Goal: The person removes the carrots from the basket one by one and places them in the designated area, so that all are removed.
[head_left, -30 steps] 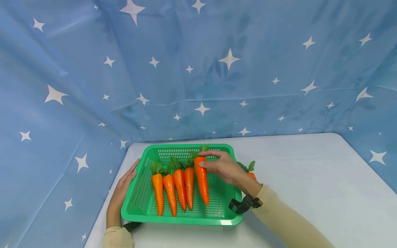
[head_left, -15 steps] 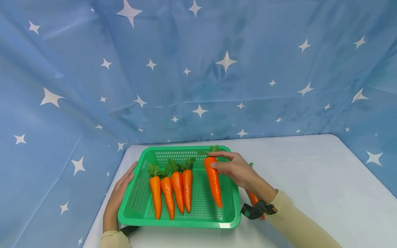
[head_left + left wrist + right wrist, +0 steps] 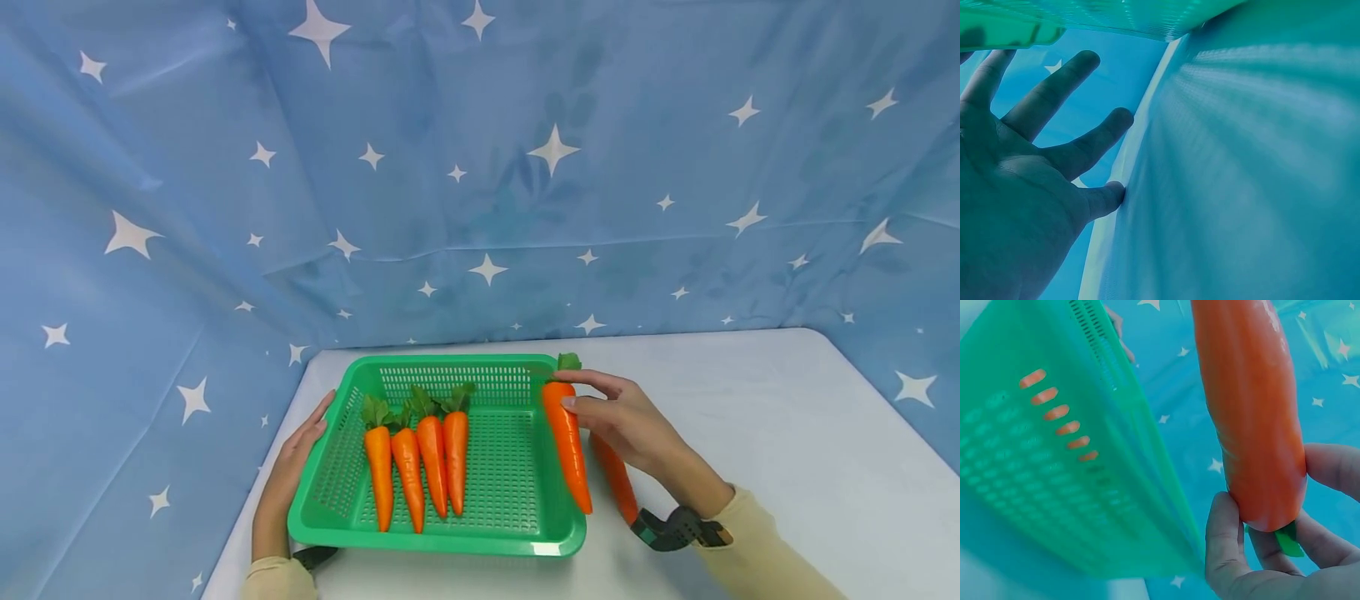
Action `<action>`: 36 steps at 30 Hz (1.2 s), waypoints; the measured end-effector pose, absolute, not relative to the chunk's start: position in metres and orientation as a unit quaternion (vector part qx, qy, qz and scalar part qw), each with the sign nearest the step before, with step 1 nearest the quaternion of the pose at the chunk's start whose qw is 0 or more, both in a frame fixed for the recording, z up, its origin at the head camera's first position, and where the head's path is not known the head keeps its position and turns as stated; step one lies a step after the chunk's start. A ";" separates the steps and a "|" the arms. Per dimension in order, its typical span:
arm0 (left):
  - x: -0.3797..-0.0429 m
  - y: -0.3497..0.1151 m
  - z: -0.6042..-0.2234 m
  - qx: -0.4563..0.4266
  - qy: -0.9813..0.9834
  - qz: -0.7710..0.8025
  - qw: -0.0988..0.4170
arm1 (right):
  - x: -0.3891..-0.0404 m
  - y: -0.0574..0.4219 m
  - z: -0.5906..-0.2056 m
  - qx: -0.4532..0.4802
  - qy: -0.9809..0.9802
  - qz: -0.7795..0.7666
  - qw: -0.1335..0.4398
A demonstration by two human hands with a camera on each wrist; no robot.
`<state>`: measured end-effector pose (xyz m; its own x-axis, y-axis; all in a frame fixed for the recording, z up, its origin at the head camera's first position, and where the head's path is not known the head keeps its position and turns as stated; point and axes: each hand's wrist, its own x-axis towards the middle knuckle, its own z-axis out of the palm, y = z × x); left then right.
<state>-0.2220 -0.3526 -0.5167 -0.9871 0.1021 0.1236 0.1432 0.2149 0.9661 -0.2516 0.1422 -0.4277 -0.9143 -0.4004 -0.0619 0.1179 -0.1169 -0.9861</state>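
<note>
In the head view a green plastic basket [image 3: 435,542] holds several orange carrots [image 3: 431,467] with leafy tops, lying side by side in its left half. My right hand [image 3: 637,425] pinches another carrot [image 3: 567,450] near its leafy end, above the basket's right rim. The right wrist view shows thumb and fingers around the thick end of this carrot [image 3: 1254,419], beside the basket's wall [image 3: 1035,456]. Fingers spread and fairly straight, my left hand [image 3: 288,475] rests against the basket's left side; its palm and fingers [image 3: 1041,100] show in the left wrist view.
On the white table [image 3: 750,433], just right of the basket, lies one more carrot [image 3: 617,479], partly hidden by the right hand and wrist. A blue cloth [image 3: 420,192] with white stars hangs behind the table and along its left side.
My right hand has carried its carrot rightward, from above the basket's inside near the other carrots to over the right rim. The left hand keeps its place at the basket's left side.
</note>
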 end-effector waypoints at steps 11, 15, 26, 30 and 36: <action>-0.221 -0.354 -0.515 -0.081 -0.776 -0.625 0.018 | -0.246 0.175 -0.435 -0.102 0.660 -0.730 0.143; -0.222 -0.353 -0.515 -0.082 -0.776 -0.625 0.018 | -0.245 0.187 -0.441 -0.096 0.656 -0.737 0.133; -0.223 -0.352 -0.515 -0.076 -0.777 -0.625 0.016 | -0.245 0.223 -0.463 -0.072 0.677 -0.721 0.130; -0.223 -0.352 -0.515 -0.073 -0.777 -0.625 0.012 | -0.246 0.234 -0.474 -0.059 0.698 -0.702 0.129; -0.222 -0.352 -0.515 -0.069 -0.779 -0.623 0.009 | -0.246 0.244 -0.489 -0.028 0.727 -0.674 0.127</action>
